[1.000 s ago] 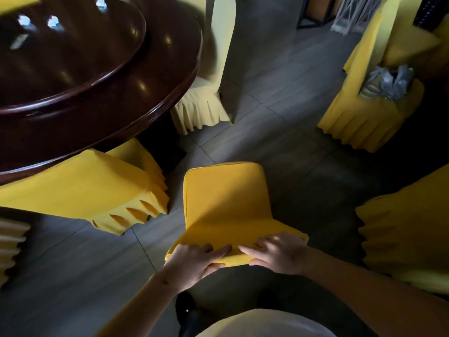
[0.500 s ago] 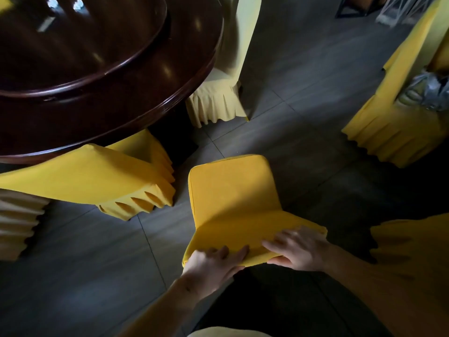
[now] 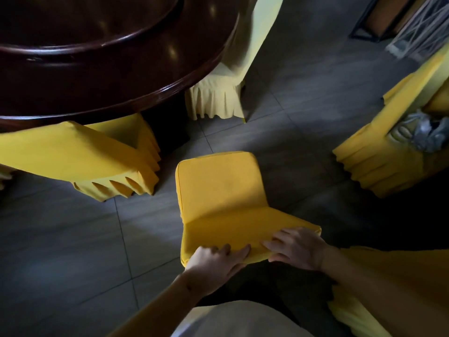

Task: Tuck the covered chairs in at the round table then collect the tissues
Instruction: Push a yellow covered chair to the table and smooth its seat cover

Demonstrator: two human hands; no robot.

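A yellow covered chair stands on the floor in front of me, its seat pointing toward the dark round wooden table. My left hand grips the top of its backrest at the left, and my right hand grips the same edge at the right. A gap of floor lies between this chair's seat and the table. Crumpled grey-white tissues lie on the seat of another yellow chair at the right.
A yellow covered chair is tucked under the table at the left. A pale yellow covered chair stands at the table's far side. Another yellow cover is at the lower right. A black frame and white rack stand at the back right.
The view has shifted forward and left toward the table. The chair under my hands has come nearer the table, both hands keeping their grip on the backrest top.
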